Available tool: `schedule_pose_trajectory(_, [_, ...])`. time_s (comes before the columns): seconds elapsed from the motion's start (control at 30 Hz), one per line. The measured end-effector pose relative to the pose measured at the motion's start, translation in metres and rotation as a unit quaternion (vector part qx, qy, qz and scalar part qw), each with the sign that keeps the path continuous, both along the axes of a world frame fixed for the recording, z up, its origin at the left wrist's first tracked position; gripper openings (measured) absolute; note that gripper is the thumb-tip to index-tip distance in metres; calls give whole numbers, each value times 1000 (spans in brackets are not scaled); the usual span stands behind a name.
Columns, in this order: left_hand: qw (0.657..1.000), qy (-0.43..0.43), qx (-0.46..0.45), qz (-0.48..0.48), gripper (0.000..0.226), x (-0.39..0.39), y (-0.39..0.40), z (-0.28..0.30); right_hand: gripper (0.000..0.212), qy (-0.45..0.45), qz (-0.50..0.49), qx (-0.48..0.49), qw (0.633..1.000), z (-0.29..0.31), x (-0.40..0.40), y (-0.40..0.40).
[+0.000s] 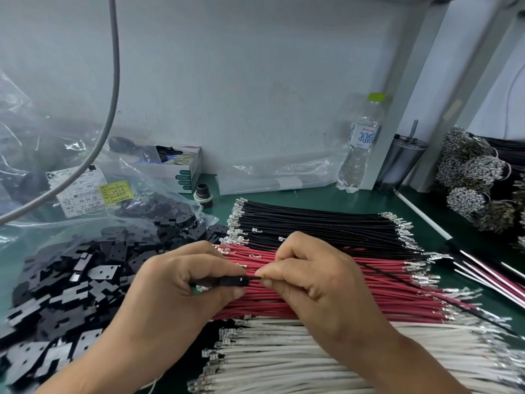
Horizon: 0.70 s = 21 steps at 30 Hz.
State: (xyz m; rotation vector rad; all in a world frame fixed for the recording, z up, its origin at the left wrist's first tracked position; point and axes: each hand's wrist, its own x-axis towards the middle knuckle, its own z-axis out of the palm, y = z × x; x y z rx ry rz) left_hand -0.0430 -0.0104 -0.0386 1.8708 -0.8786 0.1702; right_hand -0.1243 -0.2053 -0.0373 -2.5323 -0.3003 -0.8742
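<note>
Green bench mat (355, 199), mostly buried under stock, bare only in strips at the back and on the left. On the left, crumpled clear plastic bags (34, 143), contents dark and hard to read through the glare, crossed by a hanging grey cable (113, 81). Spilling out of them, a heap of flat black notched plates (65, 294), cut off at the lower left corner.

Centre to right, three rows side by side, metal terminals at both ends:
- white wires (284, 362) nearest, blurred and cropped by the bottom edge
- red wires (383, 282) in the middle, partly covered by both hands
- black wires (312, 223) farthest

At the far right, bundles of dark leads with silvery terminal clusters (471, 172), cut by the frame edge. Against the wall, a clear plastic water bottle with green cap (359, 146) and a dark tumbler with straw (400, 163).

Left hand (181, 282) and right hand (309, 277) close together above the red row, fingertips almost meeting.
- Left thumb and forefinger pinching a small black sleeve (231, 280). A glint of metal just under the curled fingers, shape unclear.
- Right thumb and forefinger pinching a single thin black wire (397, 280) right at the sleeve's right end, the join hidden by fingertips. Far end trailing over the red and white rows, lost in blur.
</note>
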Motion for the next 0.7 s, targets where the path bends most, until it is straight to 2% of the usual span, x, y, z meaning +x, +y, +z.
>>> schedule_pose_trajectory(0.1, [1000,14,-15,1,25,0,-2,0,14,17,-4,32,999,0,1,-5])
schedule_pose_trajectory(0.4, [1000,15,0,-5,23,-1,-3,-4,14,4,-21,22,1000,-2,1,-5])
schedule_pose_trajectory(0.7, [1000,8,12,-2,25,-1,-1,0,22,-21,-16,-30,999,-6,4,7])
